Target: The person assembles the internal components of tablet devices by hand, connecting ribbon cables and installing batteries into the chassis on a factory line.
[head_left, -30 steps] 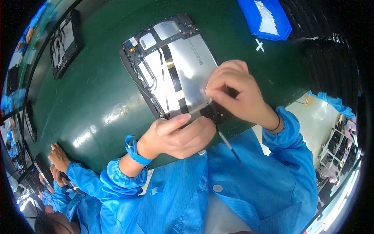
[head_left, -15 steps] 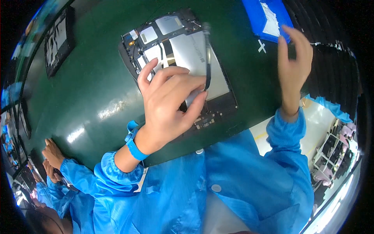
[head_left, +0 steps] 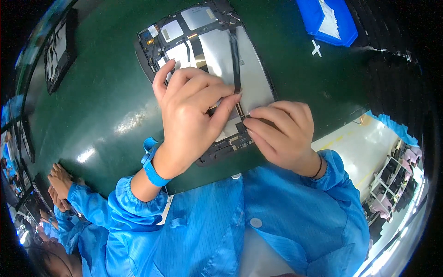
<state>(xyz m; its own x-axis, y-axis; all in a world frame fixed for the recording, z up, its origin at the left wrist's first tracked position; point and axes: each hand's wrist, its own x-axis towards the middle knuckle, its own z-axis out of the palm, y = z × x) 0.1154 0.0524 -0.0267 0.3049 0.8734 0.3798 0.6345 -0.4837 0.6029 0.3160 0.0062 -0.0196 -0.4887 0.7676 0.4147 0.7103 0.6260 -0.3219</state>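
Since half a second ago my right hand (head_left: 284,134) has come back down from the upper right near the blue bin (head_left: 318,18) and now sits on the lower right edge of the opened tablet (head_left: 249,69), fingers curled narrow with the tips pressed onto the dark strip of the circuit board (head_left: 230,143); I can't tell if it pinches anything. My left hand (head_left: 194,115) has shifted a bit lower, fingers spread over the middle of the tablet, index fingertip touching the black flex cable (head_left: 235,55) that runs down over the silver battery (head_left: 251,78), holding nothing that I can see. The two hands are just beside each other, fingertips nearly meeting. The tablet lies back-open on the green surface (head_left: 101,106), tilted, near my edge. Blue wrist strap (head_left: 152,161) on the left wrist, thin dark band on the right. Another opened device (head_left: 60,46) lies well apart at upper left. A co-worker's hands (head_left: 57,180) rest on the surface edge at lower left.
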